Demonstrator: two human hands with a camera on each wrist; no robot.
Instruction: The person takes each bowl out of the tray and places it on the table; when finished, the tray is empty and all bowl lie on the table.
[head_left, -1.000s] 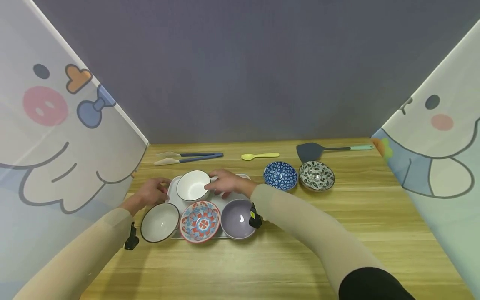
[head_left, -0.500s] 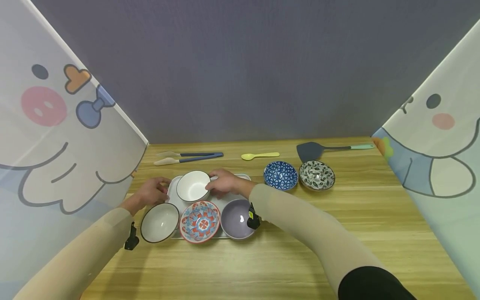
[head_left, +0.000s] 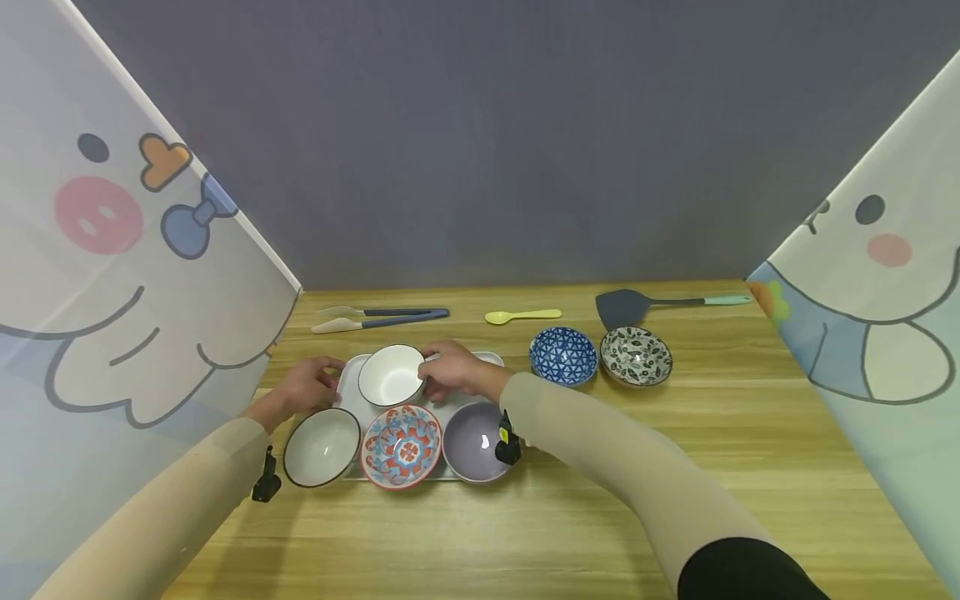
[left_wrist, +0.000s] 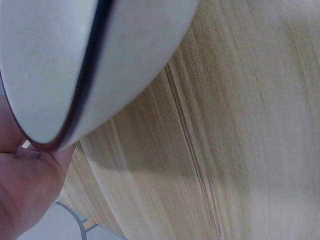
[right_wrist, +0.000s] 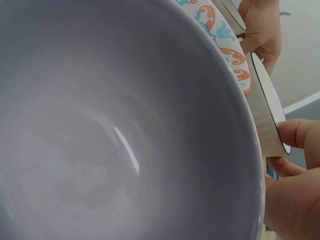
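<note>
My right hand (head_left: 455, 369) pinches the right side of a white dark-rimmed bowl (head_left: 391, 376) at the back left of a white tray (head_left: 350, 385). In the right wrist view, its thumb lies over the bowl's rim and a finger below. At the tray's left edge, my left hand (head_left: 306, 385) holds the rim with curled fingers, partly hidden. Along the tray's front are a larger dark-rimmed white bowl (head_left: 322, 447) overhanging the left corner, a red-and-blue patterned bowl (head_left: 401, 447) and a purple bowl (head_left: 477, 442).
Right of the tray stand a blue triangle-patterned bowl (head_left: 563, 357) and a leaf-patterned bowl (head_left: 636, 357). Behind lie tongs (head_left: 397, 319), a yellow spoon (head_left: 522, 316) and a spatula (head_left: 626, 307). A grey wall (head_left: 480, 167) and printed side panels enclose the wooden table (head_left: 585, 533).
The white bowl in my right hand has shifted very slightly right, and its handle, visible earlier, is now covered by my fingers. My left hand stays at the tray's edge.
</note>
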